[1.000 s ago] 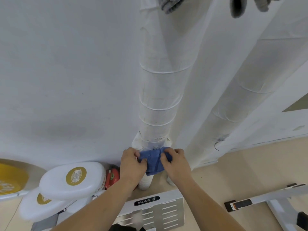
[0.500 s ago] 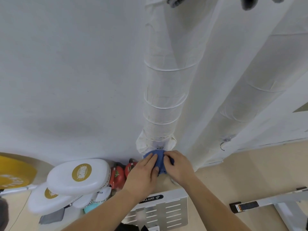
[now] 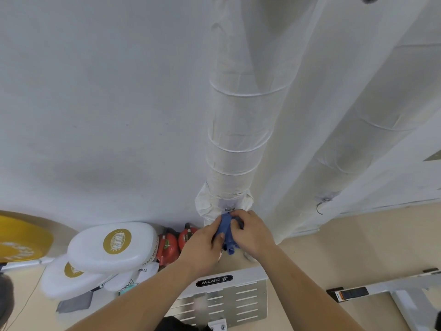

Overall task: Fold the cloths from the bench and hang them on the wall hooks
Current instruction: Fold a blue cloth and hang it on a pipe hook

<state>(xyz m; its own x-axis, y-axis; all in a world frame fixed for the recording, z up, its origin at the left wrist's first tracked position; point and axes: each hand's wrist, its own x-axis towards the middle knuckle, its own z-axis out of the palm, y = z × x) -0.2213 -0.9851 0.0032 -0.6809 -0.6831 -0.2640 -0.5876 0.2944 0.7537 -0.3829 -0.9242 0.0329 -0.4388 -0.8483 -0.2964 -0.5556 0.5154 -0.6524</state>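
Two hands grip the blue cloth (image 3: 226, 223), left hand (image 3: 204, 246) and right hand (image 3: 253, 233) flanking it; it runs upright, tail down.

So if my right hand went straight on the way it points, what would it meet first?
Beyond the cloth it grips, the right hand would probably meet the hook on the wrapped pillar; depth is unclear.

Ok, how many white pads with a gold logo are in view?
2. The upper pad lies left of the cloth; the lower pad sits partly under it. White gear beneath may hide more.
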